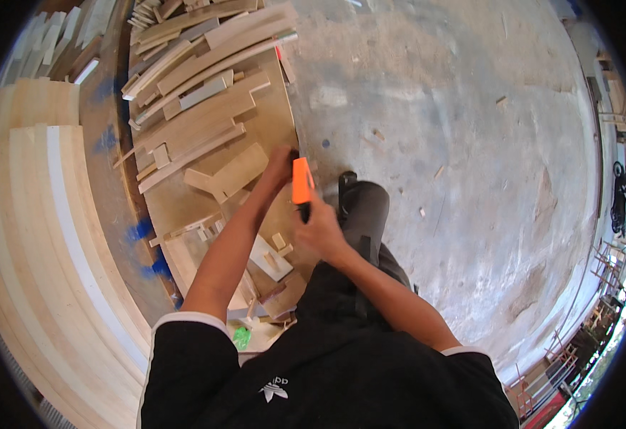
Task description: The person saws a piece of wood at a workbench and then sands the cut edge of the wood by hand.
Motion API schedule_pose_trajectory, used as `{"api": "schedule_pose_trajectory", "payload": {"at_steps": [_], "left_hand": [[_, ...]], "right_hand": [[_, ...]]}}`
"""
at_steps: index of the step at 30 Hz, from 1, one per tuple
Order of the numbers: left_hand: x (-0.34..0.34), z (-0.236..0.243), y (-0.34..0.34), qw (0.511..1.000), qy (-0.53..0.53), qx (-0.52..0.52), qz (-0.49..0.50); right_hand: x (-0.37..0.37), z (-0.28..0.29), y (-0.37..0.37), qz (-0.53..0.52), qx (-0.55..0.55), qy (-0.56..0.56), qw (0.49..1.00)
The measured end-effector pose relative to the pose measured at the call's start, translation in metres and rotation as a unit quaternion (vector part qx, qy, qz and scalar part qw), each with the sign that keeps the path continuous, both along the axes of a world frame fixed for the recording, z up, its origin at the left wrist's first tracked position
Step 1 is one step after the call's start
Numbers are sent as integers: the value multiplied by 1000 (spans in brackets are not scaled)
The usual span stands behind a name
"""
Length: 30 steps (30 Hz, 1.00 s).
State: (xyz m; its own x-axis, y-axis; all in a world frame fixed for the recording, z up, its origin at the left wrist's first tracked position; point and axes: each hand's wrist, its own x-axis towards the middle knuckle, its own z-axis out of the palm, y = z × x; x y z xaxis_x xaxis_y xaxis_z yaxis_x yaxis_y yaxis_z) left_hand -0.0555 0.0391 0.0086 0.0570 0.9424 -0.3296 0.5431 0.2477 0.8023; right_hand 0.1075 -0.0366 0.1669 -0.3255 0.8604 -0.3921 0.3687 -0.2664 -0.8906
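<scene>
My right hand (320, 230) is wrapped round the black lower part of an orange and black hand tool (301, 181). The tool's exact kind does not show; its orange body points away from me. Just left of its far end, my left hand (281, 163) is curled at the right edge of a brown board-topped work surface (270, 107). Anything within the left hand's fingers is hidden. Beside my left forearm, a flat pale wooden piece (240, 171) lies on this surface.
Many wooden strips (213, 53) are heaped at the far end of the surface. Smaller offcuts (270, 261) and a bright green item (241, 337) lie near me. Long pale planks (34, 236) stand at the left. Wood scraps (379, 134) dot the concrete floor (463, 179) on the right.
</scene>
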Motion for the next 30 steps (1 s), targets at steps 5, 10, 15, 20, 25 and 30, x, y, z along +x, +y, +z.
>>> {"api": "schedule_pose_trajectory", "payload": {"at_steps": [5, 10, 15, 20, 25, 30], "left_hand": [[6, 13, -17, 971, -197, 51, 123], [12, 7, -12, 990, -42, 130, 26], [27, 14, -9, 907, -367, -10, 205], [12, -12, -16, 946, -295, 63, 117], [-3, -44, -15, 976, -199, -24, 79], [10, 0, -6, 995, 43, 80, -28]], "right_hand": [[-15, -19, 41, -12, 75, 55, 996], [-3, 4, 96, -22, -175, 148, 973], [-15, 7, 124, -1, -223, 175, 959], [-16, 9, 90, 38, -86, 51, 994], [6, 93, 37, 34, -52, 6, 998], [41, 141, -1, 6, -29, 50, 998]]}}
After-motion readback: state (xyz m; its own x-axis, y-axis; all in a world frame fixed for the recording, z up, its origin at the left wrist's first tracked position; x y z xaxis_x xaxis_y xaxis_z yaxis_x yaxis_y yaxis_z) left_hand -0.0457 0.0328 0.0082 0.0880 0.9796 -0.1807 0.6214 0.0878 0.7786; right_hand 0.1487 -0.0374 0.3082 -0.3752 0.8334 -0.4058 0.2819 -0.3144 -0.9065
